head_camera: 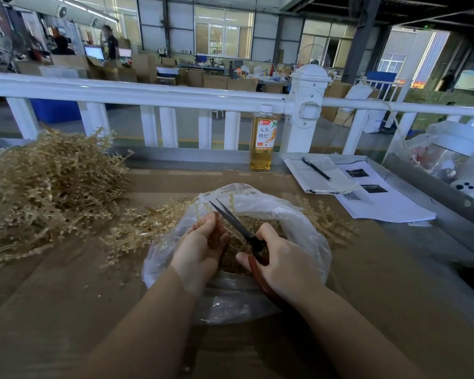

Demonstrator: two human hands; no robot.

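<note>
Cutting station, mid-snip.
- Left hand (pixel 200 247): palm up, grip pinching a sprig (pixel 197 206) at the fingertips. It is held right at the blades, so the cut lands close to the fingers and the stem can't flop.
- Right hand (pixel 288 263): grip wrapped round the red handles of the scissors (pixel 230 217). The blades are a narrow V, tips pointing away from the body, likely about to close.
- Both hands work directly over the open bag (pixel 298 222) on the desk (pixel 66 310), so offcuts should drop straight in. The bag already holds cut bits.
- The uncut pile (pixel 49 181) sits far left, with loose sprigs (pixel 137 231) just beside the bag, on the feeding hand's side.
- Bottle (pixel 262 143) and papers (pixel 381 203) are parked at the back and right, well apart from the cutting.
</note>
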